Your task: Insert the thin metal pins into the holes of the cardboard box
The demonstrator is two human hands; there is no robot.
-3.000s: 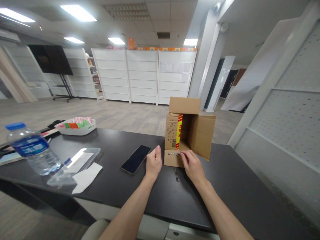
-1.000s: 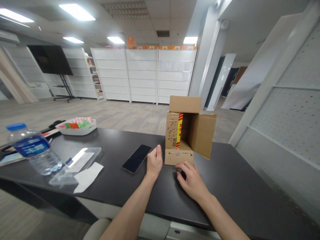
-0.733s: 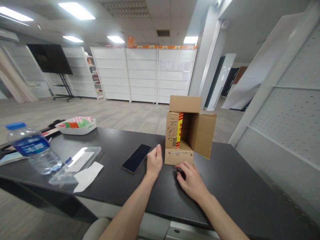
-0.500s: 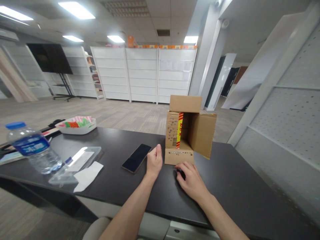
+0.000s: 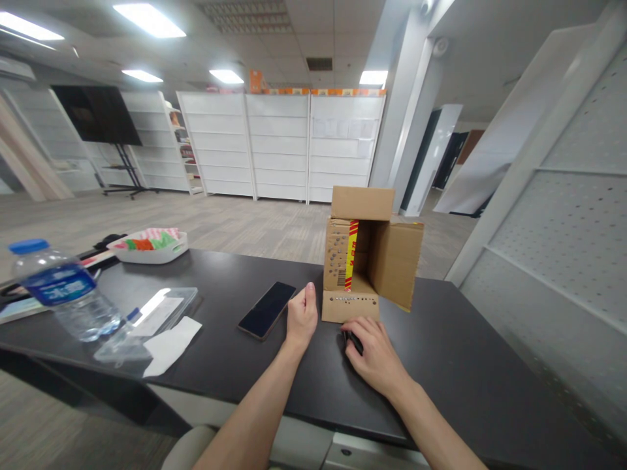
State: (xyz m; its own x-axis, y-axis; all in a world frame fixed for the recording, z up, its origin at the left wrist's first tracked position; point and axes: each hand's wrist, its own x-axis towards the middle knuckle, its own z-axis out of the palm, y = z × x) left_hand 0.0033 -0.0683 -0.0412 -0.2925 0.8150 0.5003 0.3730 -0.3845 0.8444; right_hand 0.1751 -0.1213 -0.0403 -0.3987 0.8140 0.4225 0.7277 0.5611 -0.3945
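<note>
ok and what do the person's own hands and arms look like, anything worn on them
The left hand and right hand are ungloved, and the forearms are bare as far as the view shows. No sleeve, watch or bracelet is visible. No ring can be made out, though some fingers are partly hidden.

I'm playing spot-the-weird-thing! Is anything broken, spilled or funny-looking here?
The cardboard box looks odd: its left flap has scattered small spots and its bottom flap a row, unlike the plain top flap. I can't tell whether they're holes or metal.
</note>
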